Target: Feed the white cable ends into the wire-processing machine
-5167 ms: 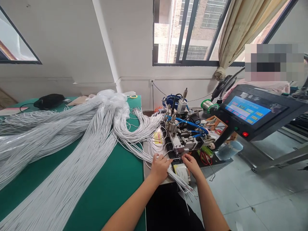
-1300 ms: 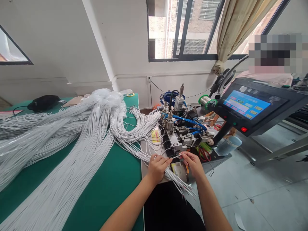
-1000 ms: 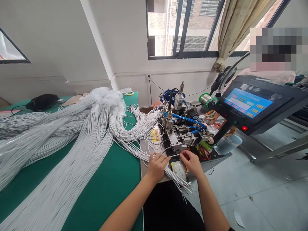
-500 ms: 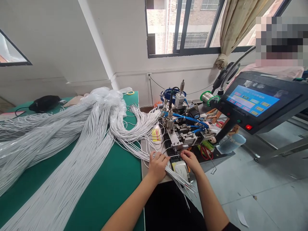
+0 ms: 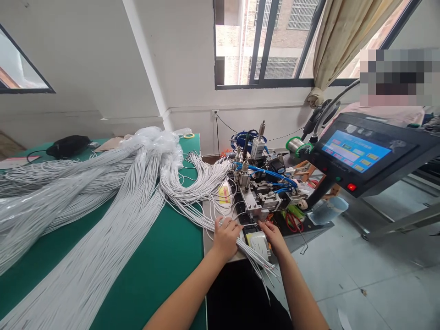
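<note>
Two hands hold a white wire at the front of a small bench machine

A single white wire [image 5: 250, 224] runs between the left hand [image 5: 226, 236] and the right hand [image 5: 271, 233], just in front of the metal machine [image 5: 250, 197]. Holding it at two places probably keeps this short stretch straight and steady. Beneath the left palm passes a bundle of wires [image 5: 192, 215], coming off the green table [image 5: 172, 261]; the palm's weight likely stops it sliding. Its loose ends fan out past a pale, rounded object [image 5: 259, 243] near the person's lap. The screen [image 5: 357, 151] is angled towards the person, presumably for easy reading.

The left hand is palm down, fingers bent, its fingertips closed on the wire. The right hand reaches in from the other side, thumb and forefinger pinched together on the wire; its exact tip is too small to make out. Both forearms slant inward from below.
</note>
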A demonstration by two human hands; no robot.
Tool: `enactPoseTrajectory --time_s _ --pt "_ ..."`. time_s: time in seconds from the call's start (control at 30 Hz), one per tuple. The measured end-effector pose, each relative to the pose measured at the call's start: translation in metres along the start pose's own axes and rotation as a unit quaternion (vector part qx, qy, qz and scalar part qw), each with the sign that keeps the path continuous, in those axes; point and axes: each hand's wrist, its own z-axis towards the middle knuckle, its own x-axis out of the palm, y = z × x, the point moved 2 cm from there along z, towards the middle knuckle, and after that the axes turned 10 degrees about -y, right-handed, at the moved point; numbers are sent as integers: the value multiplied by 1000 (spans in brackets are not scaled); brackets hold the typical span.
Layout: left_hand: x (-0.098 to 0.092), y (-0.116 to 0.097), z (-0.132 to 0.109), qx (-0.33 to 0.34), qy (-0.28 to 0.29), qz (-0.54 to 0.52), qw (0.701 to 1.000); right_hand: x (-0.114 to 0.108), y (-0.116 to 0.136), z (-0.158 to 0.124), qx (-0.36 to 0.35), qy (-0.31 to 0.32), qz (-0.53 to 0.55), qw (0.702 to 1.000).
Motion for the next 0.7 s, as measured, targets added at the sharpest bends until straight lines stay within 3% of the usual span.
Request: enactPoseTrajectory --time_s 0.2,0.3,0.37,0.5,0.6,0.7 --pt "1 1 0 -24 -11 10 1000 -15 8 -8 -36 -36 -29 998" --pt "0 0 0 -14 -15 1 1000 -26 27 -16 -74 -53 -81 993" --pt "-2 0 0 0 -16 -10 1000 -31 44 -25 -91 -32 -104 990" --pt "-6 0 -1 2 -33 -26 999 -30 79 -50 -106 120 -109 981" --pt "-8 0 -1 5 -53 -31 998 -28 95 -69 -106 243 -172 949" --pt "-10 0 -1 11 -75 -26 997 -26 101 -82 -104 328 -234 909"
